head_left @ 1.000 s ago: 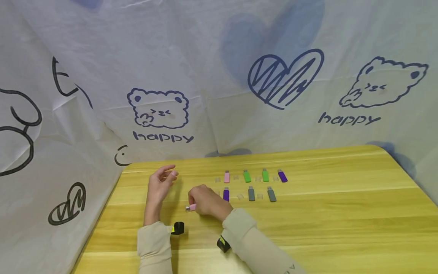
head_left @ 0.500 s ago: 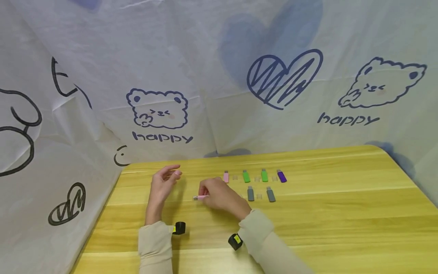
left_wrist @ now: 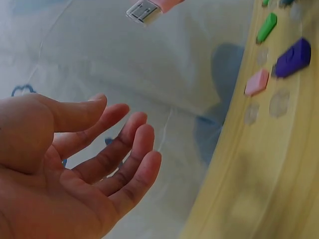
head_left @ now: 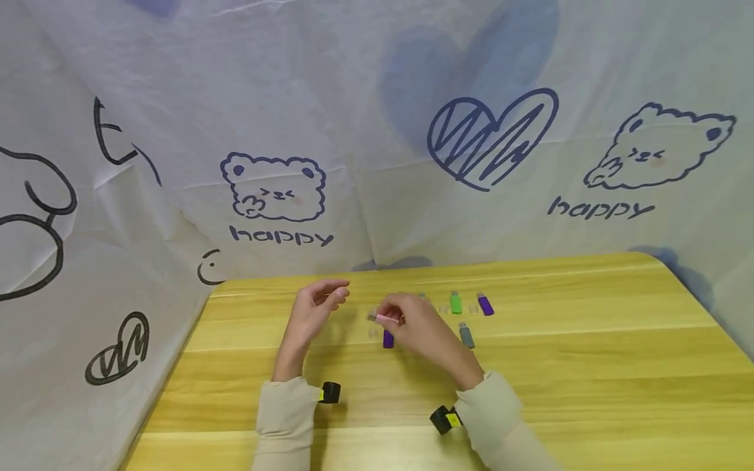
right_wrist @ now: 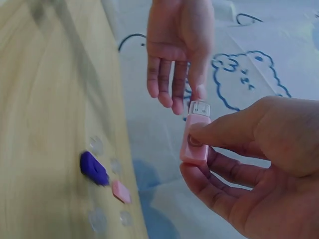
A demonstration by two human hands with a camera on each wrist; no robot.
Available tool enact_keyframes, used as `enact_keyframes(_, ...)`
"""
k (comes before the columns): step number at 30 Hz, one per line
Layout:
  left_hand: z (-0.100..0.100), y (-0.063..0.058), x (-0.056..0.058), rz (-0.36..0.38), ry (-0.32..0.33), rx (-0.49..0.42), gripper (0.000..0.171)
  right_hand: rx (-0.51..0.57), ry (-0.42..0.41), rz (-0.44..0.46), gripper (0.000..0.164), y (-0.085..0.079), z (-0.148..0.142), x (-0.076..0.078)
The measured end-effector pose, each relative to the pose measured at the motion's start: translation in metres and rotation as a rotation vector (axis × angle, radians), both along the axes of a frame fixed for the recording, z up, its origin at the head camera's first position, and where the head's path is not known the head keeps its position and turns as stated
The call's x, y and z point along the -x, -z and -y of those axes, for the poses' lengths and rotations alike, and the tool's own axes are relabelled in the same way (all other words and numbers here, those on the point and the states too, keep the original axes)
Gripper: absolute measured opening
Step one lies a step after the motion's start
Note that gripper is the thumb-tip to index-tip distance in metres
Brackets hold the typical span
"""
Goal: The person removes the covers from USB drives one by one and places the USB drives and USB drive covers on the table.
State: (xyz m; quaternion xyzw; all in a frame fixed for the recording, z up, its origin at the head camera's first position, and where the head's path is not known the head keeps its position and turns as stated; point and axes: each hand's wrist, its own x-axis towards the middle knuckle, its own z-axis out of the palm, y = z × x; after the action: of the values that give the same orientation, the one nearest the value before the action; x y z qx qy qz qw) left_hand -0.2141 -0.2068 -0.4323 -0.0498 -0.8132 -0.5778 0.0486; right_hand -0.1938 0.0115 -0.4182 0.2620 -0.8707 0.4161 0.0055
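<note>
Between thumb and fingers, my right hand (head_left: 421, 324) pinches a pink USB flash drive (right_wrist: 195, 140), raised above the table. Its metal plug (left_wrist: 144, 12) points toward my left hand, and a clear edge shows around the metal. My left hand (head_left: 315, 311) is raised to the left, palm turned inward, fingers loosely bent and holding nothing. On the table by the right hand lie a purple drive (head_left: 388, 339) and a second pink drive (right_wrist: 120, 192). The right hand hides part of the rows in the head view.
Farther right lie a green drive (head_left: 456, 303), another purple drive (head_left: 485, 304) and a grey drive (head_left: 466, 335). Small clear caps (right_wrist: 97, 219) sit between the drives. A white printed cloth (head_left: 377, 163) hangs behind the wooden table (head_left: 589, 366).
My right hand has carried the pink flash drive rightward and up, over the rows. My left hand has shifted to the right, its fingers still loose.
</note>
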Motion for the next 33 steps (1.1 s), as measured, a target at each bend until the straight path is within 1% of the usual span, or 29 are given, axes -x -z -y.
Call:
enact_keyframes(4, -0.012, -0.005, -0.001, -0.017, 0.067, -0.002, 0.025, 0.076, 0.086, -0.023, 0.005, -0.001, -0.015, 0.002)
enact_keyframes(6, -0.019, -0.007, -0.002, -0.026, 0.105, -0.005, 0.024, 0.109, 0.124, -0.017, 0.006, -0.002, -0.022, 0.004)
enact_keyframes(8, -0.026, -0.008, -0.002, -0.036, 0.144, -0.008, 0.024, 0.136, 0.145, -0.005, 0.007, -0.002, -0.029, 0.006)
enact_keyframes(10, -0.032, -0.007, -0.003, -0.04, 0.181, -0.021, 0.023, 0.157, 0.155, 0.004, 0.008, -0.002, -0.034, 0.007)
enact_keyframes(13, -0.041, -0.007, -0.004, -0.044, 0.233, -0.05, 0.023, 0.175, 0.149, 0.023, 0.01, -0.001, -0.038, 0.007)
enact_keyframes(18, -0.054, -0.01, -0.009, -0.032, 0.287, -0.095, 0.025, 0.183, 0.133, 0.028, 0.013, 0.002, -0.04, 0.007)
enact_keyframes(22, -0.064, -0.022, -0.017, -0.022, 0.3, -0.109, 0.025, 0.175, 0.152, 0.047, 0.014, 0.002, -0.041, 0.007)
enact_keyframes(25, -0.07, -0.031, -0.023, -0.031, 0.289, -0.111, 0.022, 0.19, 0.16, 0.078, 0.014, 0.001, -0.042, 0.006)
enact_keyframes(29, -0.075, -0.034, -0.025, -0.05, 0.262, -0.106, 0.019, 0.203, 0.152, 0.078, 0.013, -0.001, -0.044, 0.004)
enact_keyframes(33, -0.078, -0.033, -0.024, -0.052, 0.241, -0.101, 0.018, 0.207, 0.149, 0.076, 0.013, -0.002, -0.044, 0.004)
